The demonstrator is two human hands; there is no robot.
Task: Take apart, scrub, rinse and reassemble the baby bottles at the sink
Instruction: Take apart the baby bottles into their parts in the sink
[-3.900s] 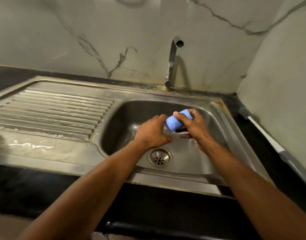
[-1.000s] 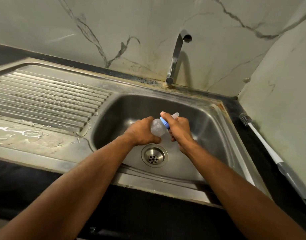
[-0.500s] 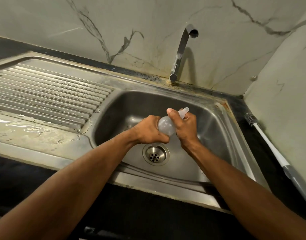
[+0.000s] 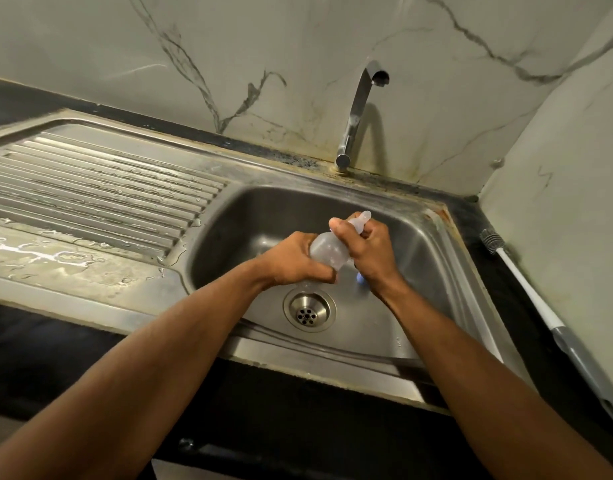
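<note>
A clear baby bottle [image 4: 327, 252] is held over the steel sink basin [image 4: 249, 216], tilted with its top toward the back right. My left hand [image 4: 293, 261] grips the bottle's body from the left. My right hand [image 4: 370, 252] grips its top end, where the blue collar is mostly hidden under my fingers. The translucent teat [image 4: 362, 218] sticks out above my right thumb. A bit of blue [image 4: 360, 279] shows below my right palm; I cannot tell which part it is.
The drain [image 4: 309, 310] lies just below my hands. The tap [image 4: 358, 112] stands at the back, with no water running. A wet ribbed drainboard [image 4: 90, 192] spreads to the left. A bottle brush [image 4: 526, 282] with a white and grey handle lies on the dark counter at right.
The blue cap that covered the top 3.9 s ago is off and the teat is bare. Over the last second both hands have stayed clasped on the bottle.
</note>
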